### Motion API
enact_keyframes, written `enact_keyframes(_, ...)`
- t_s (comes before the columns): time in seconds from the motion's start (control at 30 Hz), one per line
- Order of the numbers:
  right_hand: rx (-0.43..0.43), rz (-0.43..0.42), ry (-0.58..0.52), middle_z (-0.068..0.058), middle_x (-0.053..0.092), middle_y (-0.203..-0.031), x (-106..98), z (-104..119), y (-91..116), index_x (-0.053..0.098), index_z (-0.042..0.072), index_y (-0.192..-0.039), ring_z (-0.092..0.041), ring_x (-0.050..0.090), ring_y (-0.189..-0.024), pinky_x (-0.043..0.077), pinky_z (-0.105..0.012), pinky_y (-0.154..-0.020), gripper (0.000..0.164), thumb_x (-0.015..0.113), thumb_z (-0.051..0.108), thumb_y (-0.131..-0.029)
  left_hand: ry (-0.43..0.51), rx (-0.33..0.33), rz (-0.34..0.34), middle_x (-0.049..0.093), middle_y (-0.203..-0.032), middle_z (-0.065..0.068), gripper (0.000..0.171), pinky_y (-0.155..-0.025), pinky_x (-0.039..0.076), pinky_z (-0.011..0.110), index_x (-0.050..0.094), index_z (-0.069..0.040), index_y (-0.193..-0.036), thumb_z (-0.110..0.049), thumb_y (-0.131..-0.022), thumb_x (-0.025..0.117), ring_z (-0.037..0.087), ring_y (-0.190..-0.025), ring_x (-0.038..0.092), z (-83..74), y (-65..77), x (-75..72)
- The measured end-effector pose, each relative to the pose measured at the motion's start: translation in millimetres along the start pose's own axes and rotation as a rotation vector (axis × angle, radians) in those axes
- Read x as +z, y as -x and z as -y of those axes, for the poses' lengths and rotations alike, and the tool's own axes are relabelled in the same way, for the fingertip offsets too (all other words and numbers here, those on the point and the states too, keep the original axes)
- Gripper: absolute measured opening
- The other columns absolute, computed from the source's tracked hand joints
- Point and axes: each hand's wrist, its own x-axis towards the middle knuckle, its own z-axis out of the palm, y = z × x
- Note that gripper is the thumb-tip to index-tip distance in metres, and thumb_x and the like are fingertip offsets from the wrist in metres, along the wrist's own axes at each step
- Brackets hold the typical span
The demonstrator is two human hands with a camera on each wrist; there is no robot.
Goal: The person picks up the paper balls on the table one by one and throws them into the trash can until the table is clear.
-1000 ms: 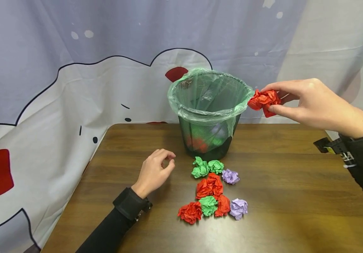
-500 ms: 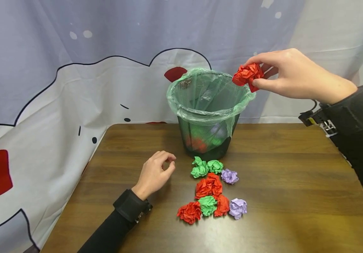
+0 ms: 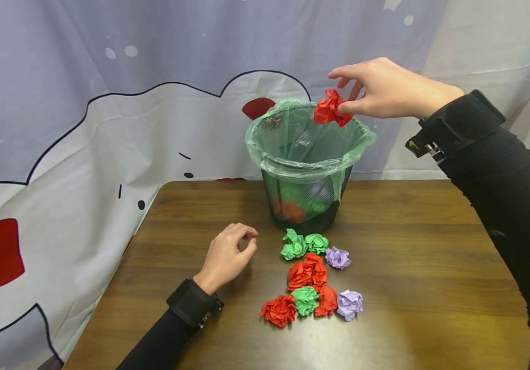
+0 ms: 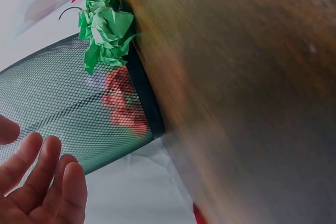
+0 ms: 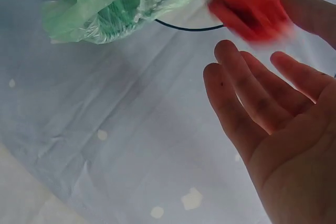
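My right hand (image 3: 385,90) is over the right rim of the mesh wastebasket (image 3: 311,225), fingers spread. A crumpled red paper ball (image 3: 331,109) is just off its fingertips, above the opening. In the right wrist view that red ball (image 5: 252,11) is blurred, close to the thumb and apart from the other fingers. My left hand (image 3: 225,257) is low over the table, left of the paper balls, loosely curled with nothing in it. The left wrist view shows its fingers (image 4: 47,177) before the basket's mesh. A green plastic liner (image 3: 302,167) covers the rim.
Several crumpled balls lie on the wooden table (image 3: 431,257) before the basket: green (image 3: 305,300), red (image 3: 279,310) and purple (image 3: 350,304). More coloured balls show through the mesh. A printed curtain (image 3: 154,128) hangs behind the table's back edge.
My right hand has risen and moved left with the red paper ball to above the wastebasket, and its fingers have now parted from the ball. My left hand has stayed put.
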Motion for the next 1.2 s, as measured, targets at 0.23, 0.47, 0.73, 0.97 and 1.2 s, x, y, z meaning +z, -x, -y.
enact_keyframes(0.23,0.023,0.004,0.000,-0.017,0.064,-0.128,4,-3,13,0.053,0.008,-0.145,-0.032,0.068,-0.101,0.052,-0.048,-0.084,0.053,0.065,0.029,-0.097,-0.003,-0.006,-0.004,0.065,-0.092,-0.009,0.012,-0.067,0.047,0.026,0.071,-0.020,-0.099,-0.017,-0.090,0.063,0.006,-0.076,0.052,1.2,2.4,1.5)
enact_keyframes(0.47,-0.026,-0.036,0.015,-0.010,0.073,-0.107,17,-6,51,0.066,0.010,-0.129,-0.022,0.069,-0.085,0.053,-0.042,-0.075,0.035,0.066,0.020,-0.096,-0.014,-0.020,0.005,0.065,-0.093,-0.008,0.012,-0.068,0.047,0.028,0.071,-0.020,-0.099,-0.016,-0.090,0.063,0.008,-0.077,0.054,6.5,5.8,2.1)
enact_keyframes(0.73,-0.024,-0.098,0.033,0.000,0.075,-0.096,31,-12,97,0.071,0.012,-0.120,-0.021,0.069,-0.084,0.052,-0.033,-0.066,0.028,0.070,0.018,-0.093,-0.006,-0.029,0.028,0.065,-0.092,-0.008,0.012,-0.069,0.048,0.030,0.071,-0.020,-0.099,-0.017,-0.091,0.063,0.020,-0.080,0.062,10.0,7.7,3.3)
enact_keyframes(0.97,0.032,-0.114,0.016,0.009,0.073,-0.092,48,-12,125,0.074,0.018,-0.115,-0.011,0.065,-0.080,0.050,-0.026,-0.064,0.024,0.073,0.019,-0.091,-0.012,-0.033,0.040,0.065,-0.092,-0.009,0.013,-0.069,0.048,0.030,0.071,-0.020,-0.099,-0.017,-0.090,0.063,0.019,-0.082,0.062,11.8,9.4,3.8)
enact_keyframes(1.2,0.018,-0.107,-0.053,0.014,0.072,-0.096,70,-2,142,0.073,0.020,-0.114,-0.005,0.064,-0.083,0.051,-0.025,-0.069,0.025,0.075,0.016,-0.090,-0.015,-0.037,0.062,0.064,-0.091,-0.009,0.012,-0.070,0.048,0.030,0.072,-0.020,-0.099,-0.018,-0.091,0.063,0.019,-0.083,0.063,11.9,11.9,4.2)
